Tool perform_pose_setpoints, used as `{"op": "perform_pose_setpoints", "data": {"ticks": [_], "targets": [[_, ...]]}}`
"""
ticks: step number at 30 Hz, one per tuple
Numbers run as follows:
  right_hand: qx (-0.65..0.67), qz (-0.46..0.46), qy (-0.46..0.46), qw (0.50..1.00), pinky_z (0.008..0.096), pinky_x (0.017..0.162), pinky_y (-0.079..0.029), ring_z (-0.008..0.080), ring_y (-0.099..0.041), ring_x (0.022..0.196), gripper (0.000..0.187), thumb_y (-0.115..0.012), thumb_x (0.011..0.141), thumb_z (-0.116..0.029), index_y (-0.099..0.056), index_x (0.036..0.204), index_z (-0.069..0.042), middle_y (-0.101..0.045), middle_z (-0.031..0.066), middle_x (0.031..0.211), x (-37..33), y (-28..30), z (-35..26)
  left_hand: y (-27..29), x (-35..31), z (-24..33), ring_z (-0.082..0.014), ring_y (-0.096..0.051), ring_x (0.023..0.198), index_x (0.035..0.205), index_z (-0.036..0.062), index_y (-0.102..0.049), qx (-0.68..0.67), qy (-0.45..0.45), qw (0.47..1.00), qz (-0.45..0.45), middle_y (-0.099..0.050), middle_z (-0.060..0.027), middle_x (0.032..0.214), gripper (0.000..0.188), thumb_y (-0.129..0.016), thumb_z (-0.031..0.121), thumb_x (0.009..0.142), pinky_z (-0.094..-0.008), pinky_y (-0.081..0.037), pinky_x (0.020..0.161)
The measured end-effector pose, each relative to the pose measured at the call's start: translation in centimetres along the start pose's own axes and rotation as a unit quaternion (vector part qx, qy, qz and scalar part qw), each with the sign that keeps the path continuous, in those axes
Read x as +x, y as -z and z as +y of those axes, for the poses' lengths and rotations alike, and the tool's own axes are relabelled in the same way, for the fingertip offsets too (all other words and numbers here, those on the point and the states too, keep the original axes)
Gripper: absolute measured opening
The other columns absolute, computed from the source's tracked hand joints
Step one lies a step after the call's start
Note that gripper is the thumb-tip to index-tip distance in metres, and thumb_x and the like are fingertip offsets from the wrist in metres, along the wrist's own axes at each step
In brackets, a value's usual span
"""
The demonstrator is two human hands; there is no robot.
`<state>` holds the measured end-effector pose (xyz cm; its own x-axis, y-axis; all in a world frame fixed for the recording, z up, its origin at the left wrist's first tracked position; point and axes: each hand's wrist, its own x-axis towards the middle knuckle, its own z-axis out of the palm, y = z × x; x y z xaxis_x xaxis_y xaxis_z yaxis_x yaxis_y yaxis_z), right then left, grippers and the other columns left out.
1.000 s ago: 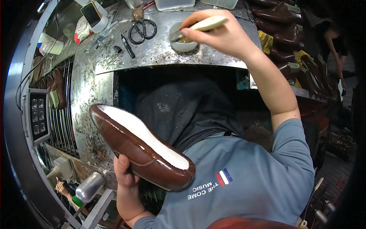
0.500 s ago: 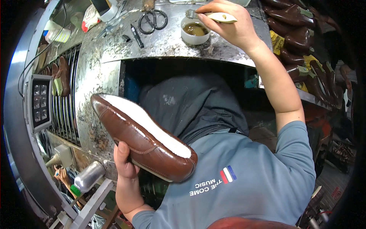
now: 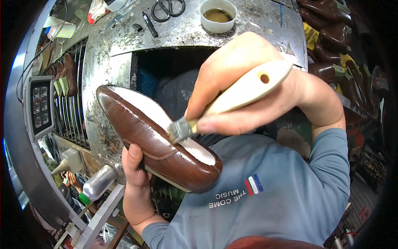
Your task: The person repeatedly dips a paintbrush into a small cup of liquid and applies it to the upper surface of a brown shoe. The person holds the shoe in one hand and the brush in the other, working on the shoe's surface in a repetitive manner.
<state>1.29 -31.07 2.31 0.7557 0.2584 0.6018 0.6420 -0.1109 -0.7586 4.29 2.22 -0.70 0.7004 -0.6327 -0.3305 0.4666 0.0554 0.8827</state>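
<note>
Held on its side before my body is a brown leather shoe (image 3: 145, 139), glossy and stitched, with a long white area along its upper edge. My left hand (image 3: 134, 166) is closed on it from below, the thumb showing against its side and the other fingers mostly hidden. In my right hand (image 3: 244, 83) is a flat paint brush (image 3: 253, 85) with a cream handle and a metal ferrule. Its bristles touch the shoe where the brown leather meets the white area. Beyond my right hand, a white bowl (image 3: 219, 27) of yellowish-brown liquid stands on the stained metal worktop (image 3: 186, 35).
Black-handled scissors (image 3: 167, 9) and a black marker (image 3: 150, 25) lie left of the bowl. Several brown shoes (image 3: 336, 39) are piled at far right. A lamp panel (image 3: 40, 106), a rack with shoes (image 3: 70, 76) and a green-capped bottle (image 3: 98, 184) are at left. Another person's hand (image 3: 74, 180) shows there.
My right hand has brought the brush from the bowl's rim down to the shoe. The shoe has shifted slightly, still in my left hand. The view has tilted a little.
</note>
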Motion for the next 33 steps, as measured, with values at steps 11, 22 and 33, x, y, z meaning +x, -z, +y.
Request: {"op": "perform_pose_setpoints", "data": {"ticks": [11,22,33], "targets": [[0.046,-0.039,0.013,0.998,0.0317,0.049,-0.052,0.0231,-0.066,0.056,0.007,-0.077,0.081,-0.010,-0.073,0.082,-0.004,-0.067,0.0068,0.068,0.1,-1.2,-1.3,1.2,0.1,-0.7,-0.0337,-0.055,0.129,0.148,0.0021,-0.042,-0.043,0.021,0.999,-0.020,-0.053,-0.0197,0.145,0.067,-0.040,0.053,0.104,-0.0493,-0.041,0.112],[0.073,-0.061,0.020,0.995,0.0312,0.053,-0.054,0.0233,-0.069,0.061,0.010,-0.080,0.074,-0.005,-0.074,0.081,-0.001,-0.068,0.0106,0.071,1.6,-0.2,-4.0,-0.8,1.1,-4.6,-0.0323,-0.052,0.133,0.152,0.0063,-0.037,-0.325,0.062,0.942,0.064,-0.050,-0.0160,0.148,0.070,-0.038,0.056,0.103,-0.0498,-0.041,0.112],[0.060,-0.074,0.002,0.995,0.0310,0.054,-0.054,0.0228,-0.068,0.063,0.012,-0.080,0.076,-0.007,-0.074,0.083,0.000,-0.068,0.0118,0.074,1.5,0.7,-3.7,-6.0,4.5,-8.2,-0.0326,-0.050,0.121,0.157,0.0103,-0.029,-0.585,0.114,0.772,-0.220,-0.050,-0.0159,0.139,0.072,-0.035,0.056,0.102,-0.0484,-0.039,0.100]]}}
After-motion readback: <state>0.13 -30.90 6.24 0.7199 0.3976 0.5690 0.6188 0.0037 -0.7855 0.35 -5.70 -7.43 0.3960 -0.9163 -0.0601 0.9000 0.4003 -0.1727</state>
